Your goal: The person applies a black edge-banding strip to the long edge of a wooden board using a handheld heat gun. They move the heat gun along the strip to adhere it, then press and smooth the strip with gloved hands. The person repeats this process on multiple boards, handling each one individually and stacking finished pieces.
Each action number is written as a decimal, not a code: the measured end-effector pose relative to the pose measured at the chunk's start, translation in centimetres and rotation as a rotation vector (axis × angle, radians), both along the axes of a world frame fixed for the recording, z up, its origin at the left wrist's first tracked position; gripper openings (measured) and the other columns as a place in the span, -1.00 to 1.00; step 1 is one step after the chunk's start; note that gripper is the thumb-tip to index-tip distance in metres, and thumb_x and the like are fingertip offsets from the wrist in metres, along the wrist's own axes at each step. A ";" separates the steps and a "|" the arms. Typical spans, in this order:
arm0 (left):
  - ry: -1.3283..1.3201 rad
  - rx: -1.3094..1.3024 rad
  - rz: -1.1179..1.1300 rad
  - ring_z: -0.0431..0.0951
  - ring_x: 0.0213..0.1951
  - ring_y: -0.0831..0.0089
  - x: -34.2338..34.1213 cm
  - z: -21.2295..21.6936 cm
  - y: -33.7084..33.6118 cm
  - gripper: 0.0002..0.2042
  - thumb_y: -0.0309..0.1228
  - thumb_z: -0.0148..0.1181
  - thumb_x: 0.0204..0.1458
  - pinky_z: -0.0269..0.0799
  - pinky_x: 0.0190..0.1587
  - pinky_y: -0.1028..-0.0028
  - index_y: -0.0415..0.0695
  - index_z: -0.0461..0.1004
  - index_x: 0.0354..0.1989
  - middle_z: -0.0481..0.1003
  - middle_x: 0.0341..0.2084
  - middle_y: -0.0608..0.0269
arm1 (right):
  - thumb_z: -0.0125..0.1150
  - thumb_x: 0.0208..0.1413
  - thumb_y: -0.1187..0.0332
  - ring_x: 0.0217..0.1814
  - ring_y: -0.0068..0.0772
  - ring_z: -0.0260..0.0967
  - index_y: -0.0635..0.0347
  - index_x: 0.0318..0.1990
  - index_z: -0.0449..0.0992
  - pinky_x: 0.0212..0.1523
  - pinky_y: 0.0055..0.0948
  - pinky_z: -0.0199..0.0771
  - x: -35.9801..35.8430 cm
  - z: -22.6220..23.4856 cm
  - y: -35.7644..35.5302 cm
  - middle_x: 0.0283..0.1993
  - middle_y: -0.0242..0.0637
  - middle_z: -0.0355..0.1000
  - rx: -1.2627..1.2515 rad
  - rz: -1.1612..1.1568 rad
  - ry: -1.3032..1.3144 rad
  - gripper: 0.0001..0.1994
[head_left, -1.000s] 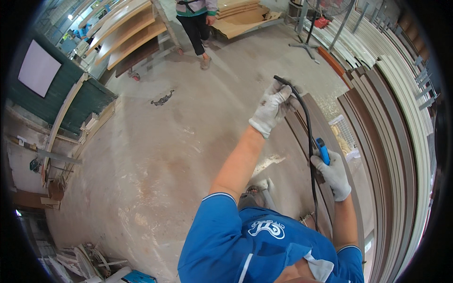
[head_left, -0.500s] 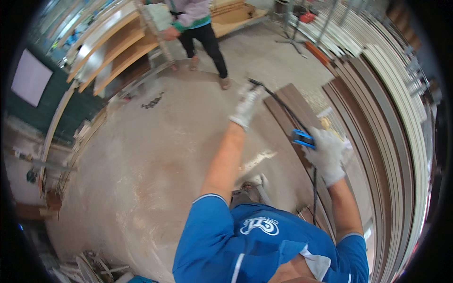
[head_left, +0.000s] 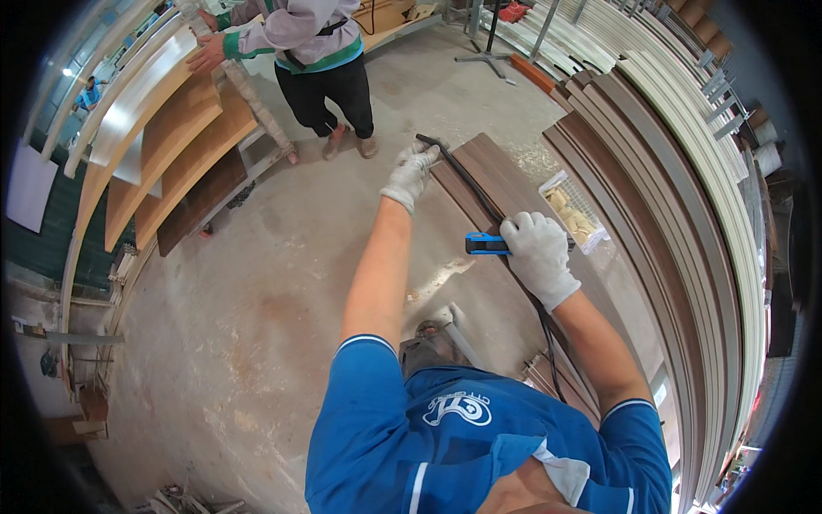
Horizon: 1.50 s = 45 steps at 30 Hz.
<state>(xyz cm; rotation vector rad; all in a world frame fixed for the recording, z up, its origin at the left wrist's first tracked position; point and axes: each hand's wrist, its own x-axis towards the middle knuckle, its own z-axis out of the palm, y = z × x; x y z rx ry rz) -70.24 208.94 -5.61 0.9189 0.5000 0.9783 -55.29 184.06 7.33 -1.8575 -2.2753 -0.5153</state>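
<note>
- Head view: your left hand (head_left: pixel 409 171), in a whitish knit glove, is closed with fingers and thumb bent round a long, black, flexible cord-like strip (head_left: pixel 471 182); a short end pokes out beyond the fingers.
- Strip: stretches from your left hand down to your right hand (head_left: pixel 538 253), passes by or under it, then reappears below the wrist and trails toward your body.
- Right hand, gloved alike: fist curled tight on a blue-and-black, slim-bodied hand tool (head_left: pixel 488 244); its blue end juts out to the left of the knuckles. Cannot tell whether this fist grips the strip too.
- Behind the strip, between and beyond both hands: flat, dark brown, wood-look boards (head_left: pixel 505 171), long and narrow.
- Just right of and beyond your right hand: a white mesh crate (head_left: pixel 585 204) with yellowish pieces in it.
- Farther right of that hand: a tall bank of long brown strips (head_left: pixel 638 193), paler lengths outside them.
- Beyond and left of your left hand: a co-worker in a grey-and-green jacket (head_left: pixel 300 34), hands at a rack of pale wooden panels (head_left: pixel 175 150).
- Left of your left forearm: scuffed grey-brown concrete floor (head_left: pixel 282 257).
</note>
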 end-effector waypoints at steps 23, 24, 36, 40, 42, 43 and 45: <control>-0.189 -0.137 0.069 0.59 -0.10 0.57 2.7 -3.6 -0.5 -0.76 -0.49 0.21 0.27 0.53 -0.01 0.56 -0.09 0.53 0.09 0.60 -0.09 0.36 | 0.32 0.05 0.34 -0.17 -0.03 0.59 -0.01 -0.10 0.52 -0.23 0.00 0.59 -1.2 -1.1 10.5 -0.22 -0.21 0.52 -0.015 -0.113 0.245 -0.76; -0.246 -0.096 0.037 0.57 -0.03 0.54 2.7 -3.8 -0.3 -0.74 -0.51 0.22 0.26 0.50 0.06 0.52 -0.10 0.54 0.11 0.59 -0.05 0.35 | 0.31 0.04 0.36 -0.13 0.00 0.60 -0.03 0.00 0.54 -0.18 0.01 0.61 -1.2 -0.9 10.6 -0.15 -0.20 0.54 -0.067 -0.137 0.277 -0.67; -0.201 -0.270 0.139 0.54 0.09 0.47 0.7 -0.4 -2.8 -0.61 -0.55 0.21 0.24 0.41 0.23 0.47 -0.27 0.48 0.25 0.59 0.07 0.22 | 0.36 -0.16 0.11 0.26 0.09 0.48 -0.19 0.32 0.49 0.25 -0.06 0.51 1.5 0.9 13.9 0.42 -0.12 0.33 -0.359 -0.158 0.438 -0.28; -0.139 -0.317 0.238 0.51 0.14 0.44 0.9 1.5 -3.4 -0.63 -0.58 0.19 0.25 0.38 0.30 0.42 -0.24 0.47 0.23 0.58 0.06 0.23 | 0.40 -0.12 0.03 0.26 -0.01 0.48 -0.13 0.25 0.53 0.25 -0.12 0.49 1.6 1.7 14.5 0.32 -0.18 0.43 -0.414 -0.123 0.456 -0.33; -0.132 -0.268 0.208 0.51 0.14 0.42 0.9 1.9 -3.5 -0.67 -0.58 0.18 0.25 0.38 0.30 0.41 -0.22 0.49 0.20 0.58 0.06 0.25 | 0.41 -0.08 0.00 0.25 -0.03 0.49 -0.10 0.23 0.54 0.25 -0.15 0.49 1.5 1.9 14.7 0.28 -0.21 0.47 -0.425 -0.129 0.445 -0.36; -0.116 -0.284 0.206 0.51 0.14 0.42 0.9 2.0 -3.5 -0.68 -0.58 0.18 0.26 0.38 0.29 0.41 -0.20 0.50 0.18 0.58 0.06 0.26 | 0.41 -0.06 -0.02 0.24 -0.04 0.49 -0.09 0.22 0.55 0.24 -0.16 0.49 1.4 1.9 14.8 0.26 -0.23 0.48 -0.424 -0.136 0.431 -0.37; -0.087 -0.295 0.219 0.51 0.15 0.41 1.0 1.8 -3.5 -0.68 -0.59 0.17 0.25 0.38 0.29 0.41 -0.20 0.50 0.18 0.58 0.05 0.28 | 0.40 -0.02 -0.05 0.23 -0.06 0.50 -0.07 0.20 0.56 0.23 -0.17 0.49 1.4 1.8 14.9 0.22 -0.24 0.51 -0.424 -0.146 0.420 -0.39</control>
